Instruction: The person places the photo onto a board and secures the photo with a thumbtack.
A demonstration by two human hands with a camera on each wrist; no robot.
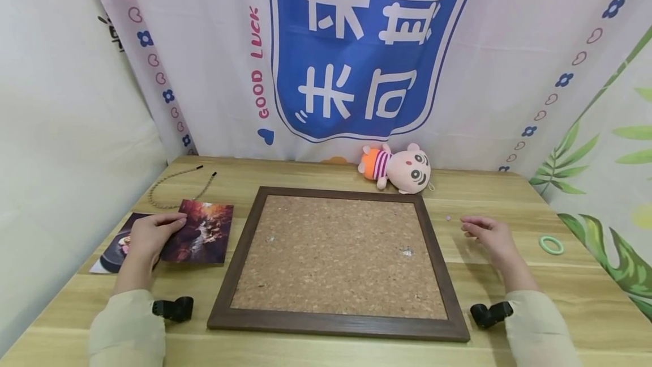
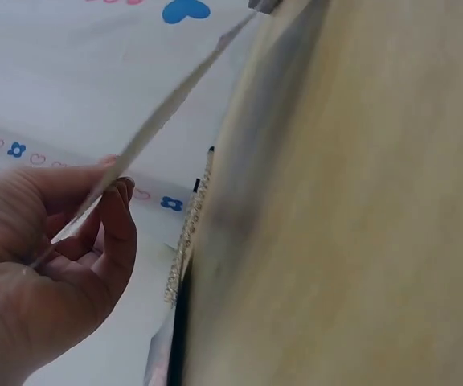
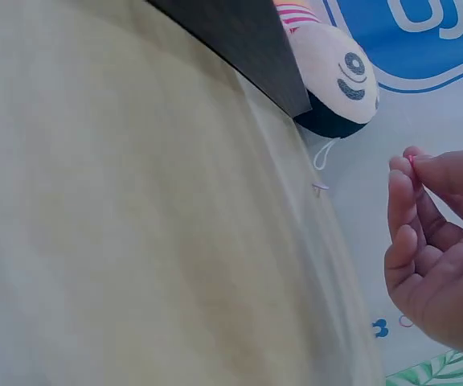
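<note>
My left hand (image 1: 153,235) pinches a dark red and black picture print (image 1: 204,234) by its left edge, thumb on one face and fingers on the other. Edge-on in the left wrist view, the print (image 2: 163,112) slants up from the hand. Partly behind the left hand lies a second print (image 1: 116,245) with a dark plate pictured on it. Between the hands is a brown-framed cork board (image 1: 341,259). To its right, my right hand (image 1: 491,238) pinches a tiny pinkish-red pin (image 3: 411,160) between thumb and fingertips, mostly hidden. Another small pink pushpin (image 1: 448,218) is on the table nearby.
A plush doll (image 1: 399,167) lies behind the board against the curtain. At the far left is a twisted cord (image 1: 158,188) with dark tips, and a green ring (image 1: 551,245) sits on the right. The wooden table (image 1: 489,186) ends at the hanging cloth.
</note>
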